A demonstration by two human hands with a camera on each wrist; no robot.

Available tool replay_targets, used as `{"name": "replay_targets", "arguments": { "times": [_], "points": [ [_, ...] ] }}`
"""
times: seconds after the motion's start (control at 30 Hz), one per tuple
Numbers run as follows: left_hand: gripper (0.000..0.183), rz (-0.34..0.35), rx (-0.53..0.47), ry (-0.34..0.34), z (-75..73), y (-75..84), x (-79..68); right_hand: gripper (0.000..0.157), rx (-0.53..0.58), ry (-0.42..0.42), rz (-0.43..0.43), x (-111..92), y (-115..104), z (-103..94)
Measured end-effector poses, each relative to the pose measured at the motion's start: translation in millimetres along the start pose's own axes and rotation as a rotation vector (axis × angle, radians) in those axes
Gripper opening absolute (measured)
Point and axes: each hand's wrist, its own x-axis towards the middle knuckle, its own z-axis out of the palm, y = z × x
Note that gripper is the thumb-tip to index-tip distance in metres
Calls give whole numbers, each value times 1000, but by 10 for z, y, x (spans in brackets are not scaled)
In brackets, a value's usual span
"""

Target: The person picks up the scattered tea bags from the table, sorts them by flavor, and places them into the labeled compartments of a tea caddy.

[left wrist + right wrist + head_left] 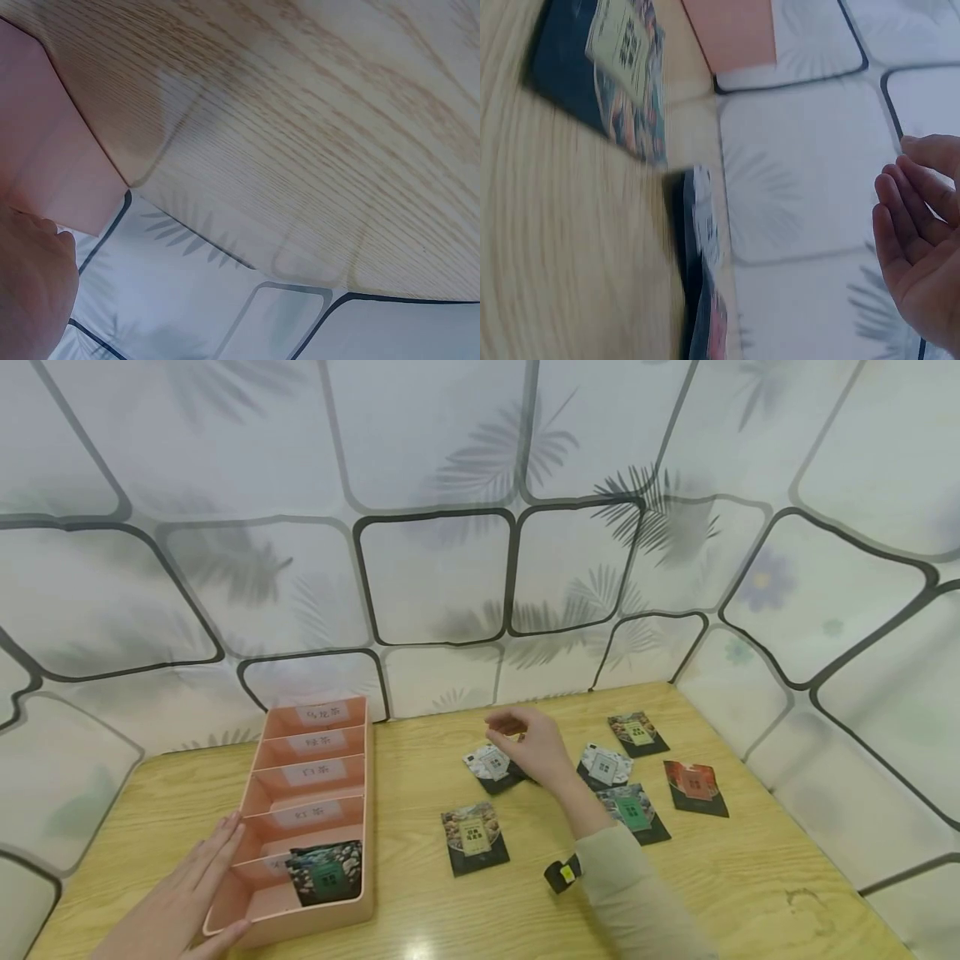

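My left hand [176,893] rests along the left side of a pink compartment box [369,827], fingers straight and thumb at its front corner. Dark sachets with a green label [327,875] lie in the box's nearest compartment. My right hand [534,747] hovers over the table with loosely bent fingers and nothing in them. Below it lies a white-and-black sachet [491,763], and a dark sachet beside that one is mostly hidden by the hand. A sachet with a yellow label [474,837] lies closer to me, also seen in the right wrist view.
Right of my forearm lie another white-and-black sachet [604,766], a green-labelled sachet [633,812], a red sachet [696,787] and a second yellow-labelled one [637,732]. Paper labels mark the box's dividers. A patterned curtain [435,577] borders the wooden table [420,760] behind and at right.
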Motion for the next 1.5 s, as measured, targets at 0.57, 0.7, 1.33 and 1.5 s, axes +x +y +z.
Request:
{"name": "replay_targets", "arguments": {
  "times": [0.57,0.7,1.33,1.5],
  "points": [
    [122,-28,-13,-14,-8,16,-8,30,-41,21,222,-42,702,-451],
    [122,-25,-16,-9,-24,19,-6,32,-71,7,251,-58,802,-474],
    [123,-5,-13,13,-39,11,-14,53,-210,-131,343,-62,1087,-433],
    [123,-8,-14,8,-40,20,-19,57,-274,-184,301,-55,1115,-422]
  ]
}}
